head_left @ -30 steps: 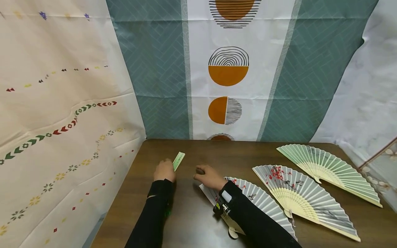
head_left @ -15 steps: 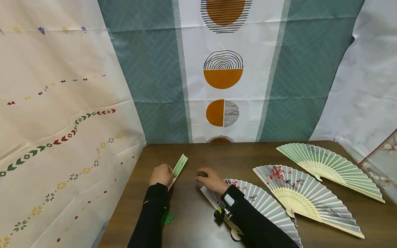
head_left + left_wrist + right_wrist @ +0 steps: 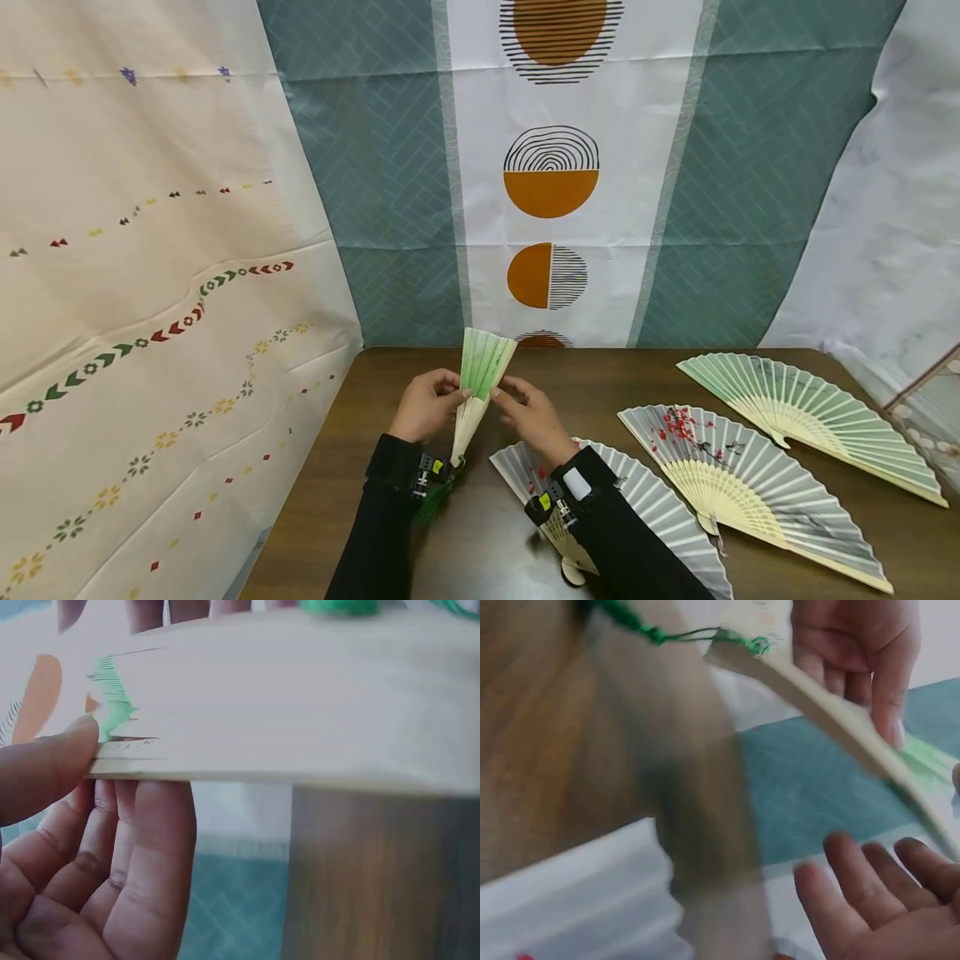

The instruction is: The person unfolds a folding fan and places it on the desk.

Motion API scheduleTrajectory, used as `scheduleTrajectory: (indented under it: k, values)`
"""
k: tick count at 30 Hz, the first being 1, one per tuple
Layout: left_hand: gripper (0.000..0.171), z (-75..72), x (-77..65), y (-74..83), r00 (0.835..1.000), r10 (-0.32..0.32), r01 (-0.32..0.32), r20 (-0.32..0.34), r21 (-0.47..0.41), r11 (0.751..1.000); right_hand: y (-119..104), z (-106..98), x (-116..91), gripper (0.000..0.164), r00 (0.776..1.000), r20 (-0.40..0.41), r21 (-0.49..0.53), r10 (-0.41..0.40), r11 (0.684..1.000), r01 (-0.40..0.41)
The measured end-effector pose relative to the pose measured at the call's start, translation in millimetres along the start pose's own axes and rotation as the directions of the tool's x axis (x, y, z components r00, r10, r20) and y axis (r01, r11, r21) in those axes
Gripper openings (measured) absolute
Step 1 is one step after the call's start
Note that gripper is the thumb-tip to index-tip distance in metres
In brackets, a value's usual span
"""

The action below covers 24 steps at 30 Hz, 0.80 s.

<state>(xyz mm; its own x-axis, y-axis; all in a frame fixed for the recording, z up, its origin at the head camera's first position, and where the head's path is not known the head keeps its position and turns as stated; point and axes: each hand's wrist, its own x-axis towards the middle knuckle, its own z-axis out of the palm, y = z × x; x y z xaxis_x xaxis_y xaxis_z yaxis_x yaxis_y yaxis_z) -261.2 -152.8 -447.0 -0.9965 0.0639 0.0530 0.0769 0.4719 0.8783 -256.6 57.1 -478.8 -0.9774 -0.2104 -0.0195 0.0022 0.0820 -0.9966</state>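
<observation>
A green folding fan (image 3: 483,362), partly spread, is held up off the table with its narrow pale end downward. My left hand (image 3: 429,406) pinches its left side, the thumb in front and the fingers behind. The left wrist view shows that thumb (image 3: 52,761) against the pale ribs (image 3: 240,712). My right hand (image 3: 534,417) is at the fan's right edge, which lies between its thumb and fingers; the spread fingers (image 3: 855,892) show in the right wrist view. A green tassel (image 3: 433,500) hangs from the narrow end, near my left wrist.
On the brown table (image 3: 465,550), a spread grey-white fan (image 3: 645,492) lies partly under my right forearm. Farther right lie a white fan with red blossoms (image 3: 742,475) and a pale green fan (image 3: 810,417), both spread. Patterned cloth (image 3: 390,208) hangs behind the table.
My left hand has lifted the fan from the table's left side toward the middle and turned it more upright. My right hand has come to its edge, and the closed fan is now partly spread.
</observation>
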Motion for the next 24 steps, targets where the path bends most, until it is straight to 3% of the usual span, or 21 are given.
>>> scheduleTrajectory:
  k: [4,9,24]
  values:
    - [0.013,14.7,0.5,10.4,0.999,0.012,-0.01,0.029,-0.094,0.996,-5.5,-7.4,-7.8,0.049,1.0,0.009,0.082,0.005,0.997,-0.006]
    - [0.013,29.2,1.0,20.6,0.998,0.026,-0.017,0.06,-0.147,0.989,-6.4,-15.4,-14.2,0.039,0.999,-0.051,0.114,0.001,0.993,0.005]
    - [0.024,55.2,-1.8,36.0,0.995,0.016,-0.001,0.1,-0.143,0.99,-13.6,-26.7,-24.7,0.028,0.98,-0.199,0.0,-0.013,1.0,0.013]
